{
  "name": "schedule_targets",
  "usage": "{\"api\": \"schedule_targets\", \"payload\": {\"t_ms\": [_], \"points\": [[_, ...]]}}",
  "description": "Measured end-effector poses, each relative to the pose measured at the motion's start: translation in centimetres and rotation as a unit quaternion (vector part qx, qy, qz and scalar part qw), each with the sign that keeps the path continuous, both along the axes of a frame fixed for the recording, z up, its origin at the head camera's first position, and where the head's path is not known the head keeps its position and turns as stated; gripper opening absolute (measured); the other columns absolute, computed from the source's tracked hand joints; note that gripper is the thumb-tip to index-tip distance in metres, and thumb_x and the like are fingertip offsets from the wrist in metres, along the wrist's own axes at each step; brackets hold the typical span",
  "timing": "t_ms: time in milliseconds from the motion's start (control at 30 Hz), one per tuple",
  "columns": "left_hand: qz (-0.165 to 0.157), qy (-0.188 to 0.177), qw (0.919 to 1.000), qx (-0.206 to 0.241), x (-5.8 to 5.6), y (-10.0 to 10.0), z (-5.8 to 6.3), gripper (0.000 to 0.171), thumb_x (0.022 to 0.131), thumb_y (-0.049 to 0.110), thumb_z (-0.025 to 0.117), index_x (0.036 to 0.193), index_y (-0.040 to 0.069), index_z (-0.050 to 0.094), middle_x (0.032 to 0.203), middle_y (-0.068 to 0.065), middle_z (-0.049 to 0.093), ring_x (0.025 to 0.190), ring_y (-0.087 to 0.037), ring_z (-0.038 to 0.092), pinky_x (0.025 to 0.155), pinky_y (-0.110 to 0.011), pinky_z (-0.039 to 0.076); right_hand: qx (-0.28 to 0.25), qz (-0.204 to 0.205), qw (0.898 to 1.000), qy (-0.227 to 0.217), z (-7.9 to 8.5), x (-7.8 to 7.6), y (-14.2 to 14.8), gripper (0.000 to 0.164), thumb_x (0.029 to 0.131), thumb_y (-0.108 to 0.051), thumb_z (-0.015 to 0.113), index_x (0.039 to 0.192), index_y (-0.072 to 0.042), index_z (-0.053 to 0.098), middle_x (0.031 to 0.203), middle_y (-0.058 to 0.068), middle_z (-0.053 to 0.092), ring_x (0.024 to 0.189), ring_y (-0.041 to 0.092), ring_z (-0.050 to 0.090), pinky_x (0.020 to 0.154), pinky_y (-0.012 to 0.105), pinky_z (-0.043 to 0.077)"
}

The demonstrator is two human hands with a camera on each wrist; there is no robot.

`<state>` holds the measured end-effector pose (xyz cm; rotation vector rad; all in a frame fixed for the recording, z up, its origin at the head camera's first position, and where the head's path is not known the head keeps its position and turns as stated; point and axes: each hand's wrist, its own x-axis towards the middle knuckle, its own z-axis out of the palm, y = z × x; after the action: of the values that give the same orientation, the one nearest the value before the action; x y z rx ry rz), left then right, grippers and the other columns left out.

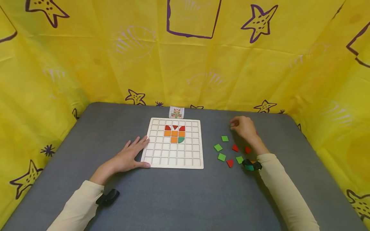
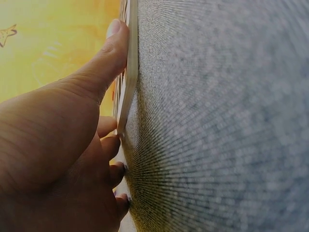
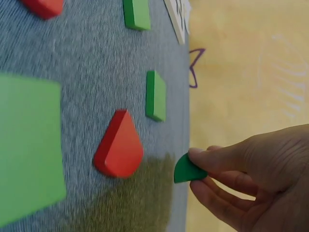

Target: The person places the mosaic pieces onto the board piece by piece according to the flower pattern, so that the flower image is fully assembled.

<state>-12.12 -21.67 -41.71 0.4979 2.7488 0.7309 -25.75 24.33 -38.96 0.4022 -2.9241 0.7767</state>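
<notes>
My right hand [image 1: 243, 127] pinches a dark green quarter-circle tile [image 3: 187, 169] between thumb and fingertips, just above the table right of the loose tiles. My left hand [image 1: 130, 154] lies spread at the left edge of a pale wooden grid board [image 1: 172, 163]; its thumb [image 2: 115, 46] rests on the board's rim. Set in the board's upper middle are red pieces [image 1: 182, 128], orange squares [image 1: 174, 139] and a green quarter-circle [image 1: 181, 140]. A small pattern card [image 1: 176, 112] lies behind the board.
Between board and right arm lie several light green square tiles [image 1: 221, 157] and red tiles [image 1: 229, 163]. An orange tile [image 1: 253, 162] is partly hidden by the right wrist's band. A yellow patterned cloth [image 1: 185, 64] stands behind the grey table [image 1: 173, 199].
</notes>
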Motion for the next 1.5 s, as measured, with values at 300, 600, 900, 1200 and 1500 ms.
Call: {"api": "schedule_targets", "payload": {"t_ms": [300, 600, 900, 1200, 1500], "points": [[0.003, -0.003, 1.0000, -0.002, 0.0, 0.0, -0.1, 0.106, 0.078, 0.058, 0.073, 0.156, 0.006, 0.023, 0.162, -0.018, 0.015, 0.147, -0.045, 0.005, 0.113, -0.065, 0.000, -0.006, 0.040, 0.999, 0.003, 0.0, 0.1, -2.2, 0.023, 0.082, 0.004, 0.074, 0.105, 0.006, 0.071, 0.089, 0.017, 0.072, 0.083, 0.033, 0.069, 0.079, 0.048, 0.054], [0.004, -0.009, 1.0000, 0.001, 0.0, 0.0, 0.1, 0.107, 0.078, 0.057, 0.074, 0.156, 0.006, 0.022, 0.162, -0.017, 0.014, 0.147, -0.044, 0.005, 0.114, -0.064, -0.001, -0.016, 0.070, 0.997, 0.012, 0.3, 0.8, -4.7, 0.020, 0.082, 0.006, 0.073, 0.102, 0.007, 0.072, 0.088, 0.017, 0.071, 0.081, 0.031, 0.070, 0.074, 0.044, 0.056], [0.005, -0.011, 0.9999, 0.001, 0.0, 0.1, 0.2, 0.106, 0.078, 0.055, 0.075, 0.156, 0.006, 0.022, 0.162, -0.017, 0.014, 0.148, -0.044, 0.004, 0.114, -0.063, -0.001, -0.015, 0.096, 0.995, 0.028, 0.2, 1.5, -7.6, 0.017, 0.081, 0.001, 0.077, 0.098, 0.003, 0.073, 0.085, 0.012, 0.072, 0.079, 0.027, 0.069, 0.076, 0.042, 0.055], [0.004, -0.009, 0.9999, 0.003, 0.1, 0.2, 0.4, 0.104, 0.079, 0.052, 0.076, 0.155, 0.004, 0.022, 0.162, -0.018, 0.014, 0.147, -0.044, 0.004, 0.114, -0.063, -0.002, -0.029, 0.120, 0.992, 0.006, 0.1, 2.0, -9.8, 0.015, 0.085, 0.000, 0.074, 0.100, 0.002, 0.073, 0.087, 0.010, 0.071, 0.080, 0.023, 0.066, 0.075, 0.038, 0.055], [0.004, -0.007, 1.0000, 0.004, 0.1, 0.1, 0.3, 0.105, 0.079, 0.051, 0.077, 0.156, 0.005, 0.022, 0.162, -0.017, 0.014, 0.148, -0.043, 0.004, 0.115, -0.062, -0.002, -0.044, 0.146, 0.988, 0.005, -0.2, 2.2, -11.7, 0.014, 0.086, -0.001, 0.073, 0.101, 0.000, 0.073, 0.085, 0.007, 0.070, 0.079, 0.021, 0.066, 0.074, 0.035, 0.055]]}}
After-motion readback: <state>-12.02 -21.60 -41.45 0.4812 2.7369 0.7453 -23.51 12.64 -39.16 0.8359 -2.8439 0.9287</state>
